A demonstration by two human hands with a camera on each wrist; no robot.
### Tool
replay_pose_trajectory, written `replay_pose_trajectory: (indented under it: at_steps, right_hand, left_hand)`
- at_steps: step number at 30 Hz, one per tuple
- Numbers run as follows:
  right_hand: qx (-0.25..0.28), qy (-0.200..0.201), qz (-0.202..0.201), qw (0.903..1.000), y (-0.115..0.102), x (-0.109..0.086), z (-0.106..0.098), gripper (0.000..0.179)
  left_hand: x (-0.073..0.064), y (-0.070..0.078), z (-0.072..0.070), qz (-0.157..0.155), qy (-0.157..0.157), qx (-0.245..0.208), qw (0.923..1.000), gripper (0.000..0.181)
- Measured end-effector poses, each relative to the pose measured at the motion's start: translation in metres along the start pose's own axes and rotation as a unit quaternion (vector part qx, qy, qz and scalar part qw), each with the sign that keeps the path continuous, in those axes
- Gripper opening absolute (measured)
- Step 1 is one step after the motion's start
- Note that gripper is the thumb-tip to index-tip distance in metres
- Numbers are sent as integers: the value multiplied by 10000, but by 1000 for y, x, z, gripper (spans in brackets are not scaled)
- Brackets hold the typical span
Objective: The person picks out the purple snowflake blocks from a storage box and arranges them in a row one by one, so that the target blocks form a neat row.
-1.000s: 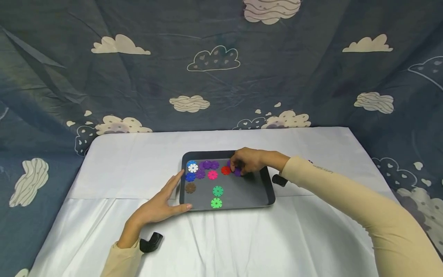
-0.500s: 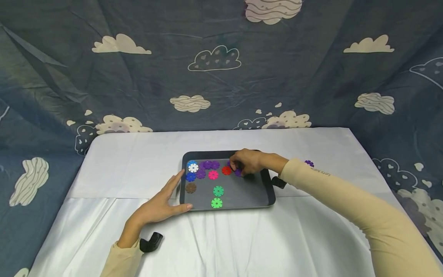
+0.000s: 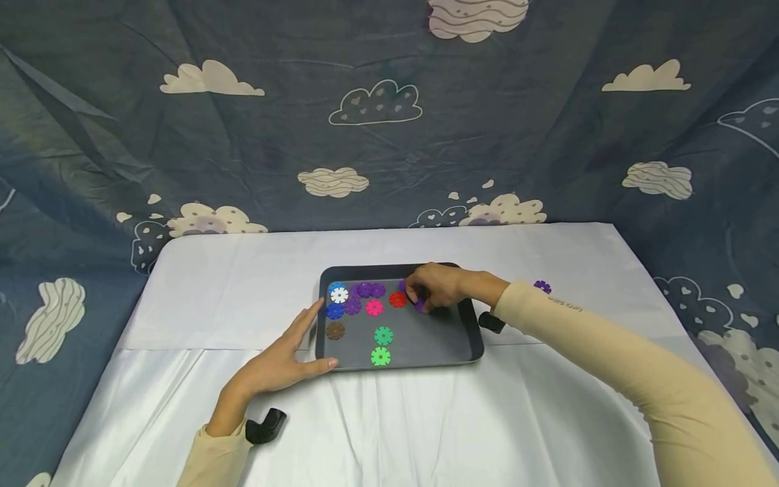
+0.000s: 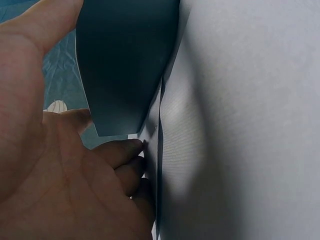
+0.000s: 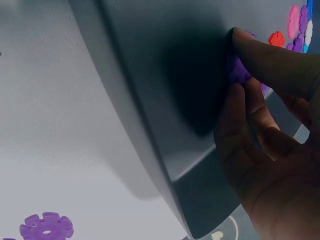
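In the head view my right hand [image 3: 439, 283] reaches over the back right part of a dark grey tray [image 3: 426, 341]. Its thumb and fingers pinch a purple notched plastic disc [image 5: 237, 69], partly covered by the fingers. More purple shows behind the hand, at a second purple disc [image 3: 402, 286]. Just left of the fingertips lies a red disc [image 3: 397, 299]. My left hand [image 3: 274, 366] is spread at the tray's left end, thumb on the near rim and straight fingers along the left side. In the left wrist view a tray wall [image 4: 130, 65] stands between thumb and fingers.
Several purple discs [image 3: 365, 290], a pink disc [image 3: 374, 308], a white disc [image 3: 339, 295], a blue disc [image 3: 335, 311], a brown disc [image 3: 335, 331] and two green discs lie in the tray. Another purple disc [image 3: 542, 287] lies on the white cloth [image 3: 255, 291] beyond the right sleeve.
The right sleeve has shifted slightly, bringing the purple disc on the cloth into view. The right fingers work at nearly the same spot. The left hand and tray stay put.
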State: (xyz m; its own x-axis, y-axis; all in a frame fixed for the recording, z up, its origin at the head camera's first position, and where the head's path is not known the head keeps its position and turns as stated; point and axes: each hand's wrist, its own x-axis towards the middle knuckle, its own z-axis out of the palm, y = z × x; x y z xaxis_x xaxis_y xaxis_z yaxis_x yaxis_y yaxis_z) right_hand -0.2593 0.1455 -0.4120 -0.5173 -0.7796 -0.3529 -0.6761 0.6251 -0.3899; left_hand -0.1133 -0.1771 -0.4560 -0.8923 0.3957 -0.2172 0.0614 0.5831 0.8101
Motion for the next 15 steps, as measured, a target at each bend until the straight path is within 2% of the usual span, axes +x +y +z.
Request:
replay_pose_trajectory:
  at_steps: [10, 15]
  right_hand:
    - [-4, 94, -57, 9999, 2, -6, -1, 22]
    - [130, 91, -281, 9995, 1, -9, -3, 20]
  left_hand:
    - [2, 4, 0, 10, -36, -23, 10000, 106]
    - [1, 2, 0, 34, -20, 51, 10000, 106]
